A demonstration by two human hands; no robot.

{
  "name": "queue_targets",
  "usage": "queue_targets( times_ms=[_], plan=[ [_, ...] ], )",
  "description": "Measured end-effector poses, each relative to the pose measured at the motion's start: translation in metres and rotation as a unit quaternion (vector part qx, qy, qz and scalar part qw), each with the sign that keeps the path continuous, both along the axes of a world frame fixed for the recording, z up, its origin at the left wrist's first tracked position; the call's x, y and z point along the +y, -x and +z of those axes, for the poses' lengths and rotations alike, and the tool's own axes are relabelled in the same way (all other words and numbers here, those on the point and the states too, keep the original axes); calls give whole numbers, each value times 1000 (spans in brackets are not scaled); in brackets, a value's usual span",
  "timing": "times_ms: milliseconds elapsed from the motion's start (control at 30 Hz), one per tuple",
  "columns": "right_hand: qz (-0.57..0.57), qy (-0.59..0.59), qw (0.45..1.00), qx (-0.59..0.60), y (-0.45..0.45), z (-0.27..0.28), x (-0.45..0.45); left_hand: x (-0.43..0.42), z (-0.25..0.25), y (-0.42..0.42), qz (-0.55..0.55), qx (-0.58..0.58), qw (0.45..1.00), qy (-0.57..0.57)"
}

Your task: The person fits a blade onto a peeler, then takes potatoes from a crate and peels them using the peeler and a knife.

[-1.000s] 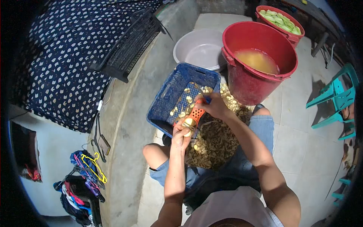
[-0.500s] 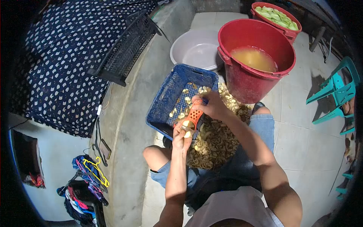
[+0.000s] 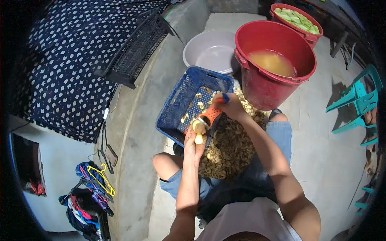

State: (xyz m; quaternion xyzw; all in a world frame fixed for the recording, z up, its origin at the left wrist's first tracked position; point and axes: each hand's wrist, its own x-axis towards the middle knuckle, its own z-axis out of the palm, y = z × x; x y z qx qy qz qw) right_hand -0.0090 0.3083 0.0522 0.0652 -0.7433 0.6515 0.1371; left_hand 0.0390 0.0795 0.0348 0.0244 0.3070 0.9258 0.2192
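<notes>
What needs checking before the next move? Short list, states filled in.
1. Left hand has hold of the pale piece: ok.
2. Right hand grips the orange tool: ok.
3. Left fingers safely clear of the tool's working end: cannot tell; they are close together and the detail is too small.
4. Blue crate open and close by the hands: ok.
5. Floor between the legs free of scraps: not ok, a heap covers it.
6. Large red bucket upright: ok.

There is cloth (image 3: 76,68) at ten o'clock, a black crate (image 3: 136,49) at eleven, a chair (image 3: 365,103) at three, hangers (image 3: 102,177) at eight.
</notes>
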Motion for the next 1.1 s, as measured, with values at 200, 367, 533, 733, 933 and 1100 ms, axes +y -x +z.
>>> queue_targets(
  times_ms=[200, 367, 533, 733, 933, 1100],
  plan=[
    [-28, -47, 998, 3, -13, 15, -13, 3, -2, 0, 67, -108, 992, -14],
    [-11, -30, 999, 4, -16, 25, -13, 2, 7, 2, 2, 5, 1000, 9],
    [38, -30, 998, 31, -23, 46, -13, 0, 19, -1, -34, 75, 992, 97],
    [35, -101, 989, 101, -30, 64, -9, 3, 29, -7, -7, 124, 982, 141],
    [-5, -38, 999, -13, 0, 7, 20, 1, 8, -1, -1, 98, 991, 90],
    [14, -33, 998, 56, -15, 33, -5, 0, 6, -2, -8, 112, 991, 76]
  ],
)
